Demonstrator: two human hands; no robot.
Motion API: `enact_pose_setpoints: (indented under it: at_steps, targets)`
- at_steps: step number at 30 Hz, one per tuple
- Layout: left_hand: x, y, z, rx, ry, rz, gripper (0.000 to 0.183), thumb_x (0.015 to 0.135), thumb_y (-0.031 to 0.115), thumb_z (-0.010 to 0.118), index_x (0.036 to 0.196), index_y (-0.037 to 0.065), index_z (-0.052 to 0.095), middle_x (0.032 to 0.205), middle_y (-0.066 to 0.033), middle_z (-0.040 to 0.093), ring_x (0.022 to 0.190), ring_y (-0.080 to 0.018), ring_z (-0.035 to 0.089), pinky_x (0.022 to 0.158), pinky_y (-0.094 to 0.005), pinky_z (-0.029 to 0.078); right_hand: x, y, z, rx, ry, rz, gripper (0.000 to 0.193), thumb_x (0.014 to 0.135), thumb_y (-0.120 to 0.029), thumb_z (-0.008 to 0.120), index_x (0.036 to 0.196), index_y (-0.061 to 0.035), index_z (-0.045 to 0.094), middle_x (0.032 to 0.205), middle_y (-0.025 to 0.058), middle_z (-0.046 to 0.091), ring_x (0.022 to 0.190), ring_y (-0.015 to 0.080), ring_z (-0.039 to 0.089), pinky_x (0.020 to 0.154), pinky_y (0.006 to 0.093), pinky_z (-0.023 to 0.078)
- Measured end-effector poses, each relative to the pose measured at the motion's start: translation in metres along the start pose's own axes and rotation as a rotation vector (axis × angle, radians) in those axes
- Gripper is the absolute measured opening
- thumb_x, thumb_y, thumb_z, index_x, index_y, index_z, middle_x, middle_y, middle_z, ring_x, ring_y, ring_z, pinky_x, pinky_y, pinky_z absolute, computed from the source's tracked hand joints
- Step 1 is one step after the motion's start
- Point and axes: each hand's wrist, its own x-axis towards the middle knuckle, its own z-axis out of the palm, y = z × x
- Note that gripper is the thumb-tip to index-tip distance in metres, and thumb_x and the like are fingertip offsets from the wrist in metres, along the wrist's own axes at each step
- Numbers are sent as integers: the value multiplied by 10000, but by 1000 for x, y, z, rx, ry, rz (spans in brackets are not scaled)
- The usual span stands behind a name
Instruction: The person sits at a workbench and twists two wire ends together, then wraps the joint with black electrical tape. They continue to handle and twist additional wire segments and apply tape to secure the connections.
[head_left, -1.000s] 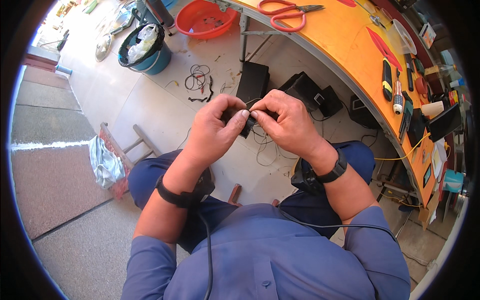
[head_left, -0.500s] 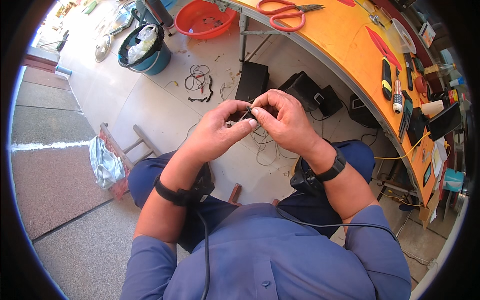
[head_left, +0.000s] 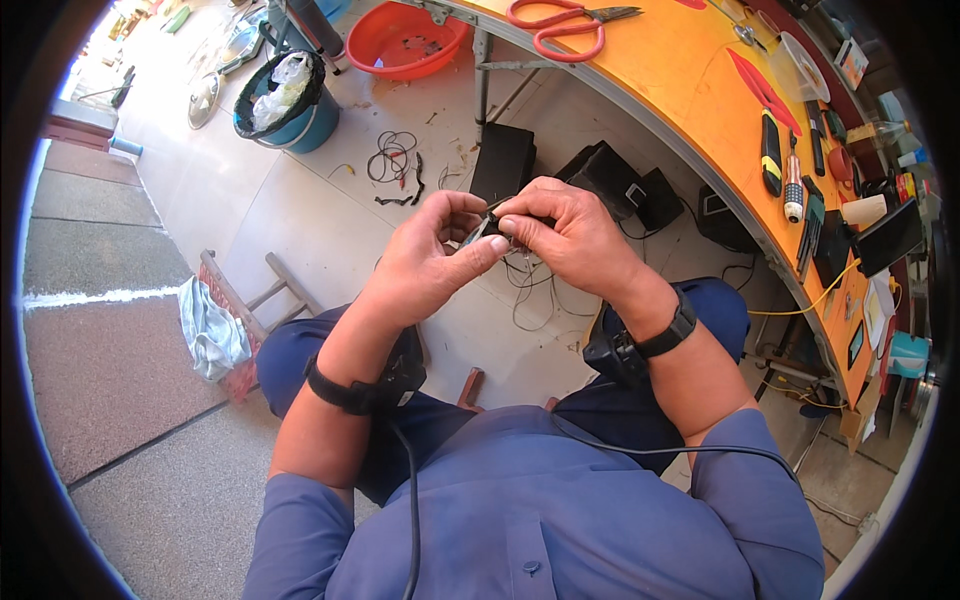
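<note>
Two hands hold one small dark part [head_left: 490,224] at the centre of the clock.
The left hand [head_left: 432,248] has it between thumb and curled fingers, and the right hand [head_left: 568,238] pinches it between thumb and forefinger; fingers hide much of its shape. Around it: one basin [head_left: 385,66] at eleven o'clock, one bucket [head_left: 306,132] at ten, one cloth [head_left: 215,335] past eight; on the worktop [head_left: 680,85], one pair of scissors [head_left: 570,52] near one, one knife [head_left: 771,160] before three, one screwdriver [head_left: 793,195] at three. A second ago the part hung below the fingertips; now it sits between them, the left thumb lower, and a pale sliver shows. Basin, bucket and scissors have stayed in place.
</note>
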Motion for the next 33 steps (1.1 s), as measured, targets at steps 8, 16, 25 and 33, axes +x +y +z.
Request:
enact_pose_setpoints:
  at_steps: [8, 16, 25, 33]
  targets:
    - [-4, 4, 3, 44, 14, -1, 514, 860, 270, 837, 1198, -12, 572, 1044, -66, 637, 922, -114, 591, 795, -271, 519, 0, -7, 0, -171, 62, -35, 115, 889, -121, 715, 917, -10, 722, 857, 123, 641, 769, 269, 641, 690, 351, 507]
    - [-6, 7, 2, -95, -23, -22, 430, 883, 220, 819, 1140, -5, 558, 1015, -57, 619, 869, -80, 580, 748, -244, 510, 3, 2, 4, 52, 50, 75, 156, 905, -131, 716, 911, 24, 704, 828, 104, 663, 742, 176, 626, 671, 326, 495]
    - [-7, 8, -1, -153, -50, -43, 390, 893, 200, 813, 1113, 1, 559, 979, -33, 596, 834, -62, 574, 713, -224, 498, 2, -3, -1, 201, -67, 253, 150, 986, -159, 657, 1011, -11, 665, 850, 4, 649, 764, 67, 604, 679, 246, 522]
    - [-8, 6, -3, -190, -56, -25, 328, 909, 173, 794, 1079, 8, 567, 953, -14, 581, 835, -61, 572, 701, -218, 489, 3, -3, -2, 294, -91, 287, 158, 987, -170, 661, 1017, -15, 662, 841, 4, 646, 755, 69, 600, 674, 248, 519]
